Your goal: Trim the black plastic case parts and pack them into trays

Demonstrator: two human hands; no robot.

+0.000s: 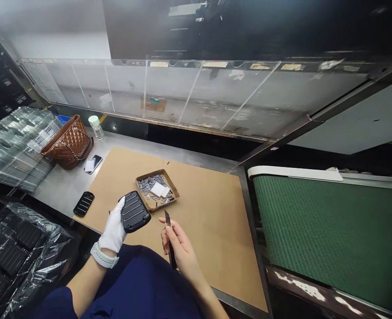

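My left hand, in a white glove, grips a black ribbed plastic part by its left edge, tilted above the cardboard sheet. Bare and curled, my right hand holds a dark knife with its tip pointing up, apart from the black part. Just beyond both hands sits a shallow cardboard tray with many small metallic pieces and white squares inside. A second black ribbed part lies at the left edge of the cardboard sheet.
Brown quilted bag, bottle and phone stand or lie on the metal table at the back left. Stacked clear trays and bagged black parts are at the left; a green conveyor belt runs at the right.
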